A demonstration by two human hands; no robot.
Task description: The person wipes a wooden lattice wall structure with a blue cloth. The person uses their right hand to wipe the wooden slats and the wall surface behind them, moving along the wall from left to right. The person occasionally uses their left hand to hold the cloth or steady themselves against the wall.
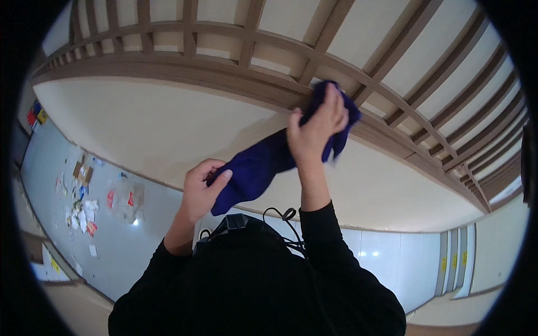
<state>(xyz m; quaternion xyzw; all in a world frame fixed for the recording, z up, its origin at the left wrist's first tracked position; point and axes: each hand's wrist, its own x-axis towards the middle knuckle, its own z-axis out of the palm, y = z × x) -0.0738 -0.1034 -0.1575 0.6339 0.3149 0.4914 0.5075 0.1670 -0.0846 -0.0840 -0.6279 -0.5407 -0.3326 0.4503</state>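
Note:
A dark blue cloth (pixel 252 168) stretches slantwise between my two hands in front of a cream wall. My left hand (pixel 204 185) grips its lower end, with the thumb on top and the fingers curled behind. Further up, my right hand (pixel 317 130) lies over the bunched upper part, its fingers extended and pressing the fabric towards a brown wooden ledge (pixel 269 90). The cloth hides the part of the ledge beneath my right hand. Whether the right fingers pinch the cloth or only press it is blurred.
Above the ledge runs a wooden lattice (pixel 332 29) of brown slats. Litter, a small cardboard box (pixel 83 173) and a clear plastic bag (pixel 127 199) lie on the tiled floor (pixel 126 252) at left. Steps (pixel 454 260) with yellow marks are at right. Black cables (pixel 290 216) hang at my waist.

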